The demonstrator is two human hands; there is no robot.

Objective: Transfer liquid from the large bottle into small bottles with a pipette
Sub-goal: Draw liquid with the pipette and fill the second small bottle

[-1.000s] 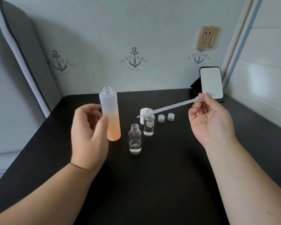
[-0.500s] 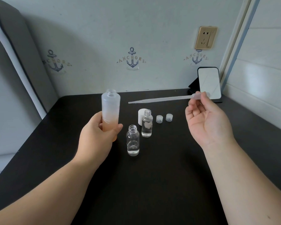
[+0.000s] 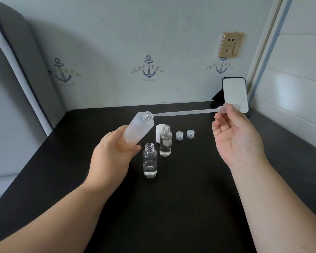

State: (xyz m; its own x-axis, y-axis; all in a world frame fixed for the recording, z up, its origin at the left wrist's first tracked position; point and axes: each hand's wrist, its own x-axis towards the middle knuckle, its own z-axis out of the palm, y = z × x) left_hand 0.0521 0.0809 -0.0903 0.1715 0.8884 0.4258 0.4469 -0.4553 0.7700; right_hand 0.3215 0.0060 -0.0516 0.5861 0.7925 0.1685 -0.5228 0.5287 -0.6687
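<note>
My left hand [image 3: 110,156] grips the lower part of the large frosted bottle [image 3: 140,126], lifted off the table and tilted with its open mouth toward the right. My right hand [image 3: 233,136] pinches the bulb of a clear plastic pipette [image 3: 186,112], held nearly level; its tip is right at the bottle's mouth. Two small clear bottles stand open on the black table [image 3: 171,207]: the near one [image 3: 150,162] holds a little liquid, the far one [image 3: 165,140] is partly filled.
A white cap [image 3: 158,133] stands behind the far small bottle, and two small clear caps [image 3: 179,135] [image 3: 190,134] lie to its right. A phone [image 3: 234,94] leans on a stand at the back right corner. A wall closes the table's far edge.
My left hand took hold of the large bottle, lifted it and tilted its mouth to the right. The pipette swung level and its tip came to the bottle's mouth.
</note>
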